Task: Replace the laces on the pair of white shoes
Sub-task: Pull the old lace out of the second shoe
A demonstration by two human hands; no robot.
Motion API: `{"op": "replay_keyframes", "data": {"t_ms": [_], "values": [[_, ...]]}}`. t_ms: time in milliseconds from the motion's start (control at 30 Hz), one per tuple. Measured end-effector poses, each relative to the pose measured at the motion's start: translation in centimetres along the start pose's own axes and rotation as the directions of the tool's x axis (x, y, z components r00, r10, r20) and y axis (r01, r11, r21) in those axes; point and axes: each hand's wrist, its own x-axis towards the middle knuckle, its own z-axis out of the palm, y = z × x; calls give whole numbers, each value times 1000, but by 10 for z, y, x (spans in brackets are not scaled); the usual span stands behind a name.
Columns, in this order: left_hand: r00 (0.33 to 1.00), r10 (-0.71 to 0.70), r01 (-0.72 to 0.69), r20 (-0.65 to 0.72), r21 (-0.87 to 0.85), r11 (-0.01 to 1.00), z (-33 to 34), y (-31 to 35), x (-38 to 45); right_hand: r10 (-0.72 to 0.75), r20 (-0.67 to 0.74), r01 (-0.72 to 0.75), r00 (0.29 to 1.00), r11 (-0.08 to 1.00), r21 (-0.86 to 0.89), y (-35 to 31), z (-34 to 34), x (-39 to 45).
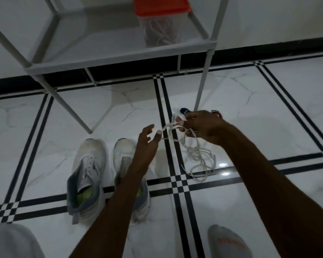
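White shoes (108,175) toes away | right grip (201,127) holds laces (194,155); left grip (147,140) loose

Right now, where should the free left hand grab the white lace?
Likely the taut span of the white lace just left of the right hand, which pinches the bundle. Come in from the left hand side, pinching across the flat strand; the tangle below hangs loose.
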Motion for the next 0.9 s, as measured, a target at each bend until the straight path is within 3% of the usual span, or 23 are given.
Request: {"op": "replay_keyframes", "data": {"t_ms": [67, 167, 233, 367, 500, 567, 667, 800, 867, 900], "values": [[992, -47, 68, 114, -187, 980, 30, 11, -2, -11, -5, 10, 1000, 998, -66, -4, -16, -9], [936, -238, 338, 258, -483, 807, 78, 24, -5, -29, -91, 13, 995, 985, -173, 6, -35, -12], [883, -339, 464, 326, -493, 736, 101, 20, -6, -43, -172, -3, 984, 966, -259, 26, -40, -7], [826, -436, 554, 358, -367, 748, 125, 3, -8, -66, -251, -30, 966, 931, -363, 80, -39, 11], [894, -352, 402, 278, -146, 904, 119, -7, -11, -108, -240, -63, 965, 790, -610, 109, -30, 17], [959, -213, 223, 186, -33, 974, 108, -14, -12, -90, -226, -97, 970, 706, -701, 109, -31, 20], [1000, -17, 16, 21, 33, 999, 84, -16, -12, -86, -213, -128, 973, 569, -813, 97, -30, 20], [956, 204, -167, -212, 180, 969, 43, -12, -7, -344, -339, -128, 875, 512, -849, 65, -21, 15], [905, 268, -196, -329, 235, 952, 22, -16, -6, -421, -279, -42, 863, 490, -870, 49, -10, 17], [887, 271, -179, -375, 261, 948, 15, -19, -7, -426, -242, 23, 872, 529, -848, 46, -4, 20]]}}
